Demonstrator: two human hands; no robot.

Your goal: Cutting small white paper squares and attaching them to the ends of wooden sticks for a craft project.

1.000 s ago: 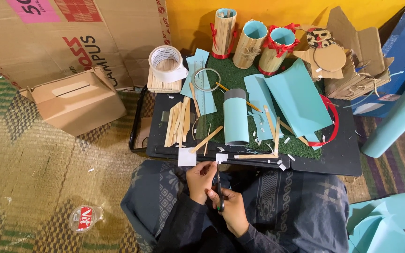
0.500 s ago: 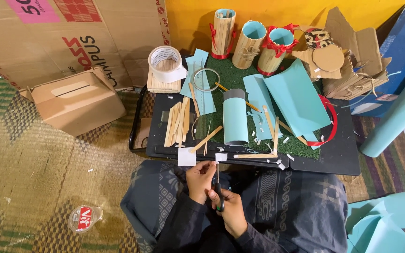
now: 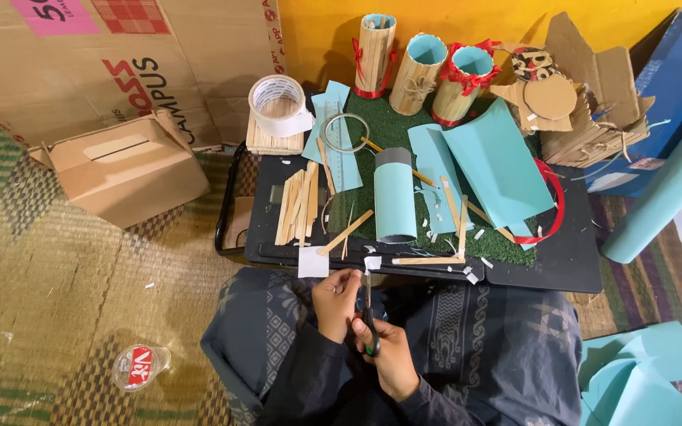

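Where the woven floor mat [image 3: 65, 300] meets the wall, a large cardboard sheet [image 3: 120, 63] leans upright, with a small slotted cardboard box [image 3: 128, 170] lying before it. A low black surface [image 3: 578, 260] carries a green turf pad [image 3: 388, 134], on which a large light-blue paper sheet [image 3: 499, 170] lies curled beside a light-blue covered tube [image 3: 395, 196] lying on its side. A blue box [image 3: 672, 87] and a long light-blue roll [image 3: 665, 197] stand at the right edge. Three stick-clad pots [image 3: 424, 71] with red ribbon stand upright at the far edge, next to a heap of cardboard cut-outs [image 3: 570, 110]. A roll of white tape [image 3: 278, 102] rests on a small stick raft, and a bundle of flat wooden sticks [image 3: 297, 207] lies on the surface to the left of the tube. A clear round lid [image 3: 140, 367] lies on the mat near the person's knee. Over the lap, just short of the near edge of the surface, the right hand [image 3: 392, 355] has its grip closed through the handles of a pair of scissors [image 3: 369, 319], blades pointing away. The left hand [image 3: 335, 304] pinches a small white paper scrap [image 3: 372, 263] at the blade tips, fingers closed on it.
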